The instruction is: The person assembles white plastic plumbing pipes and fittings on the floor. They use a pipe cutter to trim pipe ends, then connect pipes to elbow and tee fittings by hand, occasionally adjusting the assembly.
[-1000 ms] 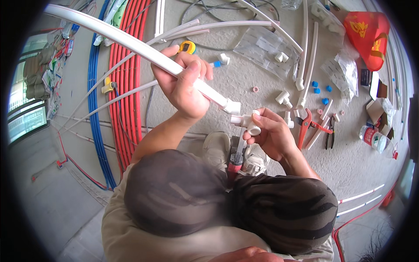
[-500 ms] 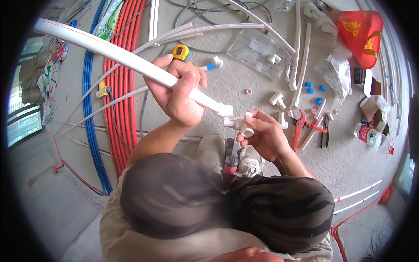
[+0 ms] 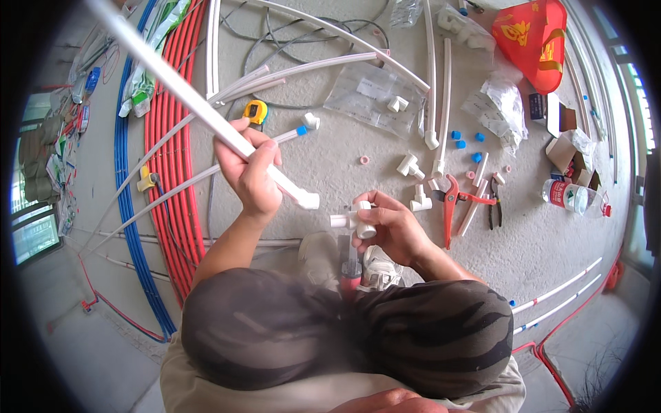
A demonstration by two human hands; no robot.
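Note:
My left hand [image 3: 253,172] is closed round a long white plastic pipe [image 3: 186,96] that slants from the upper left down to the middle. A white elbow fitting [image 3: 309,200] caps its lower end. My right hand [image 3: 394,226] grips a white tee fitting [image 3: 363,230] with a short pipe stub [image 3: 339,221] pointing left, toward the elbow. A gap separates the stub from the elbow. Just below the tee, between my shoes, stands a pipe welding tool [image 3: 350,272] with a grey upper part and a red body, partly hidden by my knees.
Orange-handled pipe cutters [image 3: 449,213], pliers [image 3: 496,206], loose tees [image 3: 410,166] and blue caps [image 3: 460,144] lie at right. Farther right are a water bottle [image 3: 568,196] and a red bag [image 3: 533,41]. A yellow tape measure [image 3: 255,111] lies ahead; red pipes [image 3: 169,138] and blue pipes [image 3: 122,151] run along the left.
The pipe has swung steeper, and its elbow end has moved left, away from the stub. My right hand has lowered slightly with the tee. The whole view has shifted a little.

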